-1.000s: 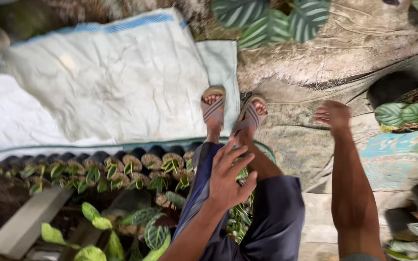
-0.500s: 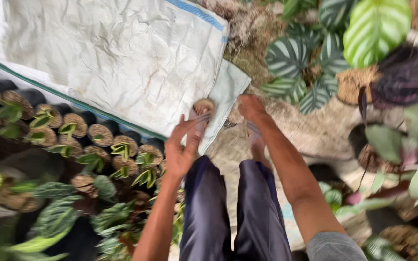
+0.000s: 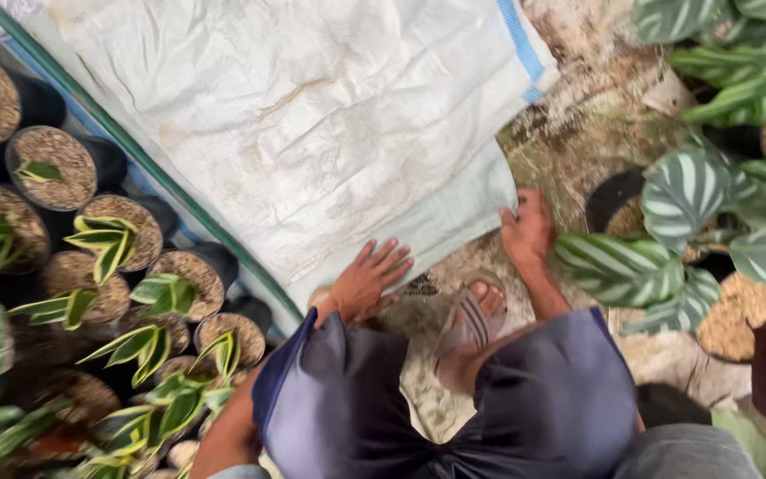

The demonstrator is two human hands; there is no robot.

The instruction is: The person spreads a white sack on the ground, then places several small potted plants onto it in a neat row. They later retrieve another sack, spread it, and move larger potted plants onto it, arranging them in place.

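Since half a second ago both hands have come lower and now touch the big white sack, and the view has shifted so that the sack fills the upper middle of the frame.

On the far left stand black pots (image 3: pixel 64 164) filled with brown husk, each one with a small plant of green and yellow striped leaves (image 3: pixel 104 239). They are in rows, close together, and they continue down to the bottom left corner. A thin green hose (image 3: pixel 148 164) runs diagonally between the pots and the sack.

The woven white sack (image 3: pixel 312 115) lies flat on the ground, wrinkled and a little dirty, with a blue stripe (image 3: pixel 518 40) along its right edge. I cannot see any label on it. A second, paler layer of sack (image 3: pixel 441 222) comes out from under its lower right side.

The left hand (image 3: pixel 367 282) lies on the lower edge of this pale layer with the fingers spread and flat. The right hand (image 3: pixel 527 229) is at the corner of the same layer; the fingers are curled on the edge, but whether it really pinches the cloth I cannot tell.

Below the hands are the knees in dark blue shorts (image 3: pixel 454 404) and one foot in a sandal (image 3: pixel 472 319) on the bare soil.

On the right grow plants with broad leaves, dark green with pale stripes (image 3: pixel 680 191)
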